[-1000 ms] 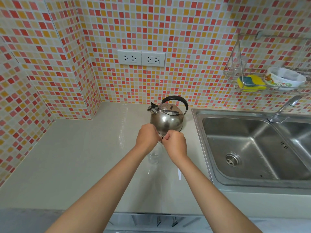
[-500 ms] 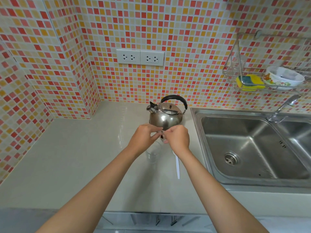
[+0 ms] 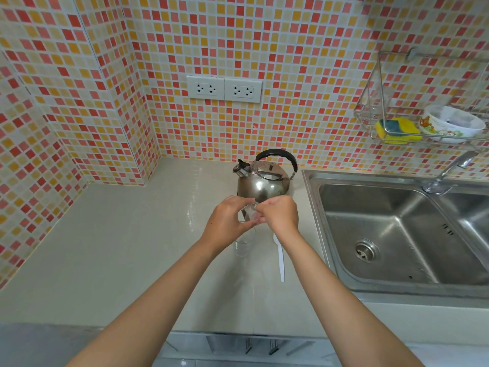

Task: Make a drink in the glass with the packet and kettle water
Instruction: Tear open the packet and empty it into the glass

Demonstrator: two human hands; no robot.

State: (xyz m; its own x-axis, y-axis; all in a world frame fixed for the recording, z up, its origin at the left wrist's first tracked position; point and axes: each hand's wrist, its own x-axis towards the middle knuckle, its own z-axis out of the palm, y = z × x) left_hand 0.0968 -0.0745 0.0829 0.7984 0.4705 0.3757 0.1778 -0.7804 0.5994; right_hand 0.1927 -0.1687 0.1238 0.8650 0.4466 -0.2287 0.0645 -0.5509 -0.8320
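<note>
Together, hands [image 3: 254, 221] pinching (crinkly) packet [image 3: 251, 211]

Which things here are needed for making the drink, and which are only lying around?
For the drink:
packet, held between left hand and right hand
glass, below the hands
kettle, behind them
white spoon on the counter, probably for stirring

Just lying about:
sponge
bowl
sink
</note>
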